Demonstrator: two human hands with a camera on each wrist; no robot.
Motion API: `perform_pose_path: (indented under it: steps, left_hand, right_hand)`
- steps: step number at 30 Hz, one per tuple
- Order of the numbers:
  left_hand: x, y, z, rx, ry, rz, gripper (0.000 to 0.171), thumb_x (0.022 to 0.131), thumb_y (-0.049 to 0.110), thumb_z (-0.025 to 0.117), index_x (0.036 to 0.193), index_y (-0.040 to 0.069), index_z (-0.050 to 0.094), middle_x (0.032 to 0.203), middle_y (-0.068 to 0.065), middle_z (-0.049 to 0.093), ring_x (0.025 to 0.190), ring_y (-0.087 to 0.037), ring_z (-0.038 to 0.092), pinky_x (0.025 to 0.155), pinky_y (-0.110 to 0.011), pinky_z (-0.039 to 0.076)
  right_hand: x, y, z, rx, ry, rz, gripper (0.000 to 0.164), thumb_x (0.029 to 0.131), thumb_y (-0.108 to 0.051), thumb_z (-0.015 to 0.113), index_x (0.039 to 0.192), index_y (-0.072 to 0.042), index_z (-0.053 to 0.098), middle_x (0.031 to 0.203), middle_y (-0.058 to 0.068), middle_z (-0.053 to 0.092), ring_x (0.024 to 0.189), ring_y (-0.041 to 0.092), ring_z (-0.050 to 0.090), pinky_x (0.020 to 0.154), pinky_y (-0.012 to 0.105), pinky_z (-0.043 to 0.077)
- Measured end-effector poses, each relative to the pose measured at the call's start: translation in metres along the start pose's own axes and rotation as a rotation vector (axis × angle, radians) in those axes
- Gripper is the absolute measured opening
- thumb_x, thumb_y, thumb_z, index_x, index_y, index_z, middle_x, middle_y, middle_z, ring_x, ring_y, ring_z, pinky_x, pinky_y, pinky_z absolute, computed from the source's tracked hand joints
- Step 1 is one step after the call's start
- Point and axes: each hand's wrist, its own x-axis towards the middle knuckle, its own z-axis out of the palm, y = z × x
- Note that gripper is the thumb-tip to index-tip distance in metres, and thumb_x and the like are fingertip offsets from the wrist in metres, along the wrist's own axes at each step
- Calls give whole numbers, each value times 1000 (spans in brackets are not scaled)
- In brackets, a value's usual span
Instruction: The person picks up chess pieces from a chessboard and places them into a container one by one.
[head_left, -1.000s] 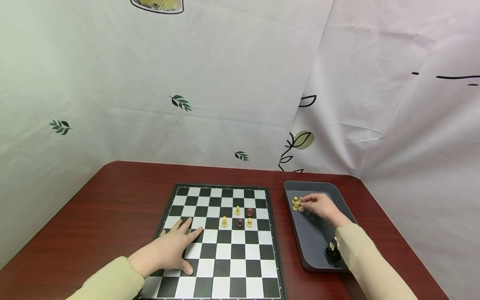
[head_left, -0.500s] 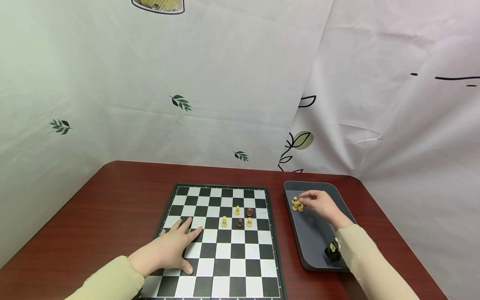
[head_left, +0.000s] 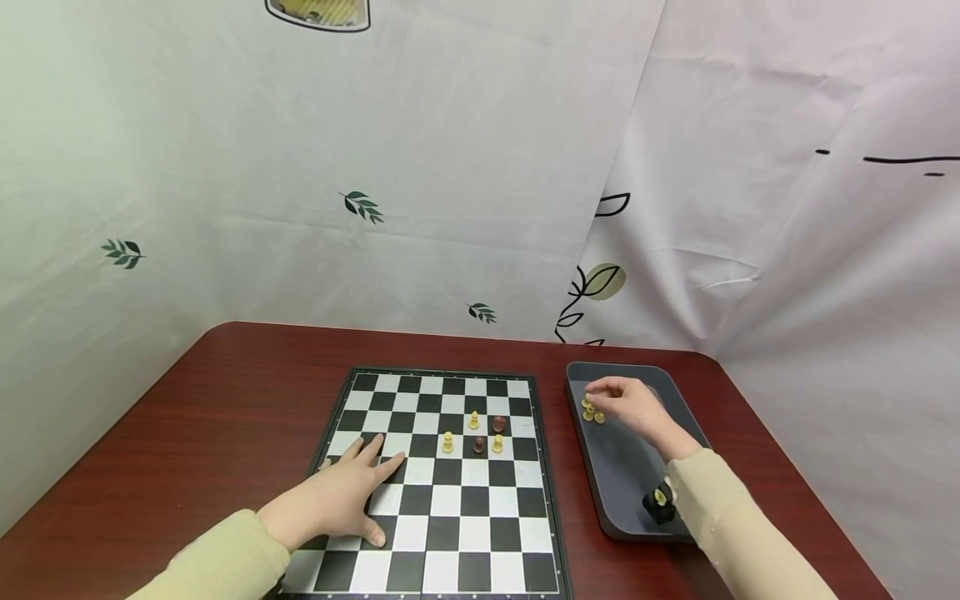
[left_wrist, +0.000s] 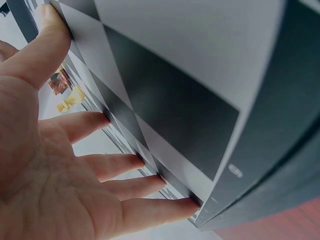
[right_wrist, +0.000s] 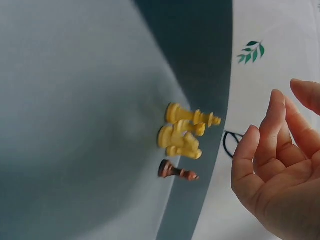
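Note:
My left hand (head_left: 345, 492) lies with fingers spread on the left part of the black-and-white chessboard (head_left: 442, 525). In the left wrist view its fingertips (left_wrist: 192, 206) touch the squares near the edge. My right hand (head_left: 632, 410) hovers over the grey tray (head_left: 622, 492), right at a small cluster of yellow chess pieces (head_left: 588, 414). From the right wrist, its fingers are bent, with a gap between thumb and forefinger and nothing seen between them. Beyond them stand a yellow king (right_wrist: 187, 115), a yellow knight (right_wrist: 185, 144) and a dark brown chess piece (right_wrist: 176, 171).
Three yellow pieces, one a pawn (head_left: 447, 442), and reddish-brown pieces (head_left: 479, 445) stand on the board's right-hand middle squares. The tray sits right of the board on the brown-red table (head_left: 225, 400). A white patterned cloth (head_left: 450, 167) hangs behind.
My right hand has shifted slightly left and up over the yellow pieces, its fingertips moving across the cluster. My left hand has stayed on the board.

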Motion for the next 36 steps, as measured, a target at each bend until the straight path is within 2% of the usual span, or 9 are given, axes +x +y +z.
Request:
perform_pose_path:
  steps: [8, 15, 20, 25, 30, 36]
  left_hand:
    - [0, -1, 0, -3, 4, 4, 106, 50, 47, 85, 142, 10, 45, 148, -30, 29, 132, -57, 26, 89, -77, 29]
    - [1, -1, 0, -3, 1, 1, 106, 50, 48, 85, 141, 11, 46, 148, -30, 30, 132, -57, 26, 89, -77, 28]
    - [1, -1, 0, -1, 0, 5, 105, 51, 47, 85, 141, 10, 46, 148, -30, 30, 132, -57, 26, 89, -77, 29]
    - [1, -1, 0, -1, -3, 1, 105, 51, 47, 85, 141, 10, 46, 148, -30, 29, 133, -57, 25, 89, -77, 28]
    - [0, -1, 0, 4, -2, 4, 105, 51, 47, 85, 142, 10, 45, 148, -30, 29, 132, -58, 25, 89, -77, 28]
    - [0, 0, -1, -1, 2, 5, 106, 51, 47, 85, 141, 10, 45, 147, -30, 30, 132, -58, 26, 89, -77, 28]
  right_hand:
    - [1, -13, 4, 28, -33, -59, 33, 91, -15, 62, 116, 7, 62, 92, 21, 66, 74, 26, 59, 66, 38, 48]
    - [5, -22, 11, 32, -49, -64, 31, 91, -16, 62, 114, 4, 63, 88, 18, 65, 67, 26, 53, 58, 31, 43]
    - [8, -31, 16, 44, -50, -50, 28, 90, -16, 63, 113, 0, 65, 83, 16, 62, 58, 18, 45, 51, 28, 38]
    - [10, -41, 22, 30, -60, -63, 29, 91, -17, 62, 113, 0, 65, 86, 9, 65, 68, 20, 50, 57, 29, 40]
    - [13, -48, 31, 13, -76, -75, 29, 90, -16, 62, 114, 1, 65, 89, 13, 66, 77, 25, 55, 62, 28, 42]
    - [18, -55, 44, -20, -106, -88, 28, 89, -15, 64, 113, 0, 66, 80, 5, 63, 66, 15, 48, 60, 27, 39]
